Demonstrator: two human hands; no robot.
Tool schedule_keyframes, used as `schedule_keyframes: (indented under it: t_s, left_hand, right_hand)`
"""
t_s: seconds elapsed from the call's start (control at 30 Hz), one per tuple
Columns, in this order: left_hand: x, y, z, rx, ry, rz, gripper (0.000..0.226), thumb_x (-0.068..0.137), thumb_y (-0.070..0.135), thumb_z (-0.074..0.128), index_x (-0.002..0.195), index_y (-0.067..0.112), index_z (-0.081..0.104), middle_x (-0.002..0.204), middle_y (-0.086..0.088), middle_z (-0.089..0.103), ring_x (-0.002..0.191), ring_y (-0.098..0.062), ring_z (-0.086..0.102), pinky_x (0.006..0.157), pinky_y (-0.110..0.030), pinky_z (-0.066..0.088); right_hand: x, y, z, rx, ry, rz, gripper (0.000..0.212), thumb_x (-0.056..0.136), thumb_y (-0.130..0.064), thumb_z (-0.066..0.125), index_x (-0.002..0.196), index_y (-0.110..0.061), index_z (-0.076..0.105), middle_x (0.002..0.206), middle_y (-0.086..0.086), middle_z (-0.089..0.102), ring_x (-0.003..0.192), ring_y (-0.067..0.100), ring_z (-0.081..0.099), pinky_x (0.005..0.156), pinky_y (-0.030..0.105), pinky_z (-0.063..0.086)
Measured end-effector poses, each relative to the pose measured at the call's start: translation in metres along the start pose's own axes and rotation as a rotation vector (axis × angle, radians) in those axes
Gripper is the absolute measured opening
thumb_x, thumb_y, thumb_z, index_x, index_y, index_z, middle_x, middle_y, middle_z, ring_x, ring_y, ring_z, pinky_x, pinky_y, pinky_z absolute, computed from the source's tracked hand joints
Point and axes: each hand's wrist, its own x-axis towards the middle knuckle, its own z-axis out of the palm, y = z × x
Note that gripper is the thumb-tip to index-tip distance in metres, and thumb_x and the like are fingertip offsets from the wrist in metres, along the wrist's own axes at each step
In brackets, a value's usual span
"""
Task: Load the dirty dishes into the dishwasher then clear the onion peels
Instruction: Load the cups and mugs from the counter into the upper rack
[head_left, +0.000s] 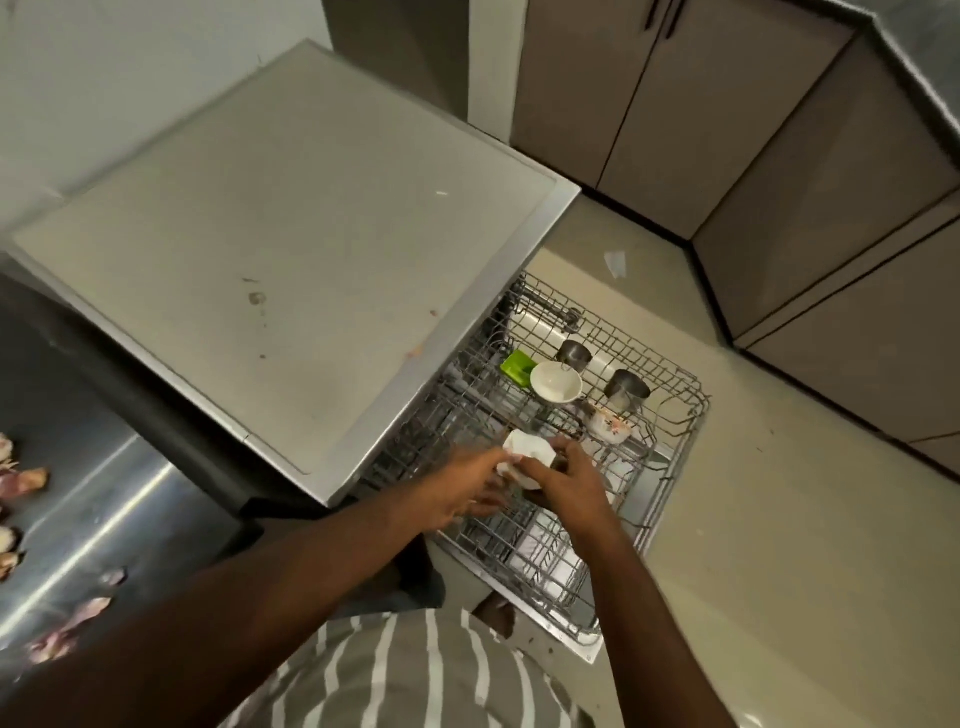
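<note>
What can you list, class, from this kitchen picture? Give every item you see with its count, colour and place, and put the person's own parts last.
Dishwasher rack: one, grey wire, pulled out over the floor.
Dishwasher top: one, pale grey, left of the rack.
White bowl: one, in the rack's far part.
Steel cups: two, silver, far side of the rack.
Patterned cup: one, white with floral print, mid rack.
Green item: one, by the white bowl.
White dish: one, held over the rack.
Onion peels: several, pinkish, on the steel counter at left.
Cabinets: brown, along the far wall.
Left hand: on the white dish.
Right hand: gripping the white dish.
</note>
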Motion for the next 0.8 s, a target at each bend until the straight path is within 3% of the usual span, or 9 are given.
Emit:
schedule_keyframes:
  t_s: [0.1, 0.23, 0.33, 0.47, 0.8]
  left_hand:
    - [0.011, -0.012, -0.017, 0.346, 0.023, 0.014, 0.029, 0.104, 0.037, 0.057, 0.119, 0.013, 0.066, 0.106, -0.009, 0.071, 0.093, -0.019, 0.068, 0.079, -0.033, 0.058]
    - [0.012, -0.020, -0.037, 0.828, -0.087, 0.164, 0.047, 0.095, 0.051, 0.056, 0.091, 0.005, 0.069, 0.077, -0.007, 0.062, 0.068, -0.018, 0.056, 0.066, -0.032, 0.044]
    - [0.007, -0.013, -0.039, 1.007, -0.124, 0.200, 0.045, 0.098, 0.048, 0.054, 0.098, 0.006, 0.070, 0.084, -0.009, 0.066, 0.071, -0.020, 0.058, 0.065, -0.031, 0.046]
    - [-0.005, 0.009, -0.037, 1.126, -0.154, 0.285, 0.041, 0.102, 0.045, 0.052, 0.104, 0.008, 0.069, 0.101, -0.015, 0.071, 0.092, -0.030, 0.069, 0.081, -0.042, 0.056]
    - [-0.018, 0.012, -0.060, 1.151, -0.179, 0.402, 0.038, 0.103, 0.040, 0.054, 0.118, 0.007, 0.068, 0.112, -0.013, 0.071, 0.105, -0.029, 0.066, 0.092, -0.048, 0.055]
  right_hand:
    - [0.035, 0.014, 0.013, -0.357, 0.082, -0.078, 0.086, 0.061, -0.049, 0.091, 0.133, -0.017, 0.057, 0.123, 0.002, 0.067, 0.108, 0.022, 0.067, 0.094, 0.048, 0.058]
    - [0.078, 0.019, 0.032, -0.738, 0.108, -0.166, 0.075, 0.071, -0.021, 0.089, 0.136, -0.007, 0.055, 0.130, 0.012, 0.062, 0.117, 0.031, 0.060, 0.099, 0.043, 0.051]
    - [0.109, 0.022, 0.044, -0.995, 0.057, -0.231, 0.074, 0.078, -0.018, 0.084, 0.142, -0.010, 0.048, 0.137, 0.015, 0.056, 0.123, 0.033, 0.055, 0.104, 0.045, 0.049]
    - [0.139, 0.023, 0.055, -1.187, 0.005, -0.245, 0.071, 0.082, -0.016, 0.078, 0.146, -0.016, 0.045, 0.141, 0.018, 0.052, 0.124, 0.040, 0.056, 0.101, 0.047, 0.051]
    - [0.163, 0.042, 0.075, -1.345, -0.005, -0.137, 0.079, 0.090, -0.008, 0.072, 0.155, -0.012, 0.028, 0.162, 0.020, 0.024, 0.146, 0.042, 0.030, 0.112, 0.051, 0.045]
